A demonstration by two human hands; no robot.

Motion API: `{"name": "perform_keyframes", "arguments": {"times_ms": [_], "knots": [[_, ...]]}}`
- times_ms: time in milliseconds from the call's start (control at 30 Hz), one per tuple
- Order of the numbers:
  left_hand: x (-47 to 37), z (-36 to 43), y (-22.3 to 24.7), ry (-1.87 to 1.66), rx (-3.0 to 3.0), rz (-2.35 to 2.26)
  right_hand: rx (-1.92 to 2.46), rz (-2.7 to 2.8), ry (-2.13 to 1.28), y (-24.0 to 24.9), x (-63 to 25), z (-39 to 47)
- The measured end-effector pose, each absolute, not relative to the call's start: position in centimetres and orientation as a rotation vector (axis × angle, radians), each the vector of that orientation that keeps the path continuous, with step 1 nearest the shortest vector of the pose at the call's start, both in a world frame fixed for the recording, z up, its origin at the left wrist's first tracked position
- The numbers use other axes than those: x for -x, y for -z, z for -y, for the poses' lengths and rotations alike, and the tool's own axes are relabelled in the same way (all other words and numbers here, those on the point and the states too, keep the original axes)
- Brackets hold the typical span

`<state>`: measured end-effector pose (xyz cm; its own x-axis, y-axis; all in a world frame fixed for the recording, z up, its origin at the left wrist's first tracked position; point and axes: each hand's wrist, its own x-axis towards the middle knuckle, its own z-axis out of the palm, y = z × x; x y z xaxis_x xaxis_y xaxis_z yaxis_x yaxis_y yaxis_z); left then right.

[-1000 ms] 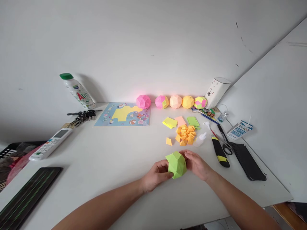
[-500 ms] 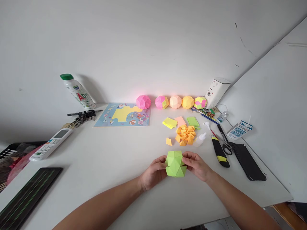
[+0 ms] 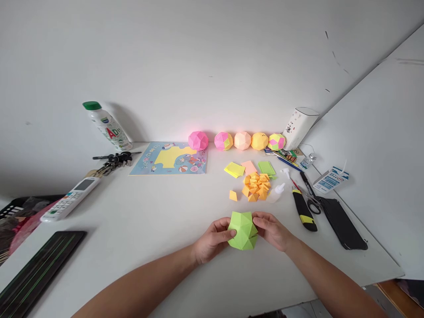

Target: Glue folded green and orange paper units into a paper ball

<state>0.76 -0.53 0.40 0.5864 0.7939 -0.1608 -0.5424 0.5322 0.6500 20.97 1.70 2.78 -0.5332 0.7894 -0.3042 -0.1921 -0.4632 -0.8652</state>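
A light green folded-paper ball (image 3: 243, 230) is held between my two hands above the white table. My left hand (image 3: 215, 238) grips its left side, thumb lying on the front face. On the right side, my right hand (image 3: 270, 229) pinches the ball near a slit between its folded units. Its far side and underside are hidden. Beyond it lies a pile of orange folded paper pieces (image 3: 256, 186), with one loose orange piece (image 3: 233, 195) to the left. A glue bottle (image 3: 276, 193) rests beside the pile.
Yellow sticky notes (image 3: 234, 169), pink and green ones lie behind the pile. Several finished paper balls (image 3: 242, 141) line the wall. A utility knife (image 3: 303, 210), scissors (image 3: 313, 205) and a black pouch (image 3: 342, 223) lie right. Keys, a remote (image 3: 71, 198) and a bottle (image 3: 107, 126) are left.
The green ball has tilted and sunk slightly towards me. My left thumb has moved from its left edge onto its front face. My right hand stays on its right side.
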Motion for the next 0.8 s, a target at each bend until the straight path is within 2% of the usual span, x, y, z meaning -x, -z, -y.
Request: {"name": "perform_keyframes", "arguments": {"times_ms": [467, 800], "knots": [[-0.79, 0.39, -0.45, -0.807, -0.601, -0.472, 1.042, 0.847, -2.112, -2.55, -20.68, -1.92], [-0.75, 0.04, -0.45, -0.839, -0.505, -0.458, 0.867, 1.116, -2.134, -2.94, -20.79, -1.78]]}}
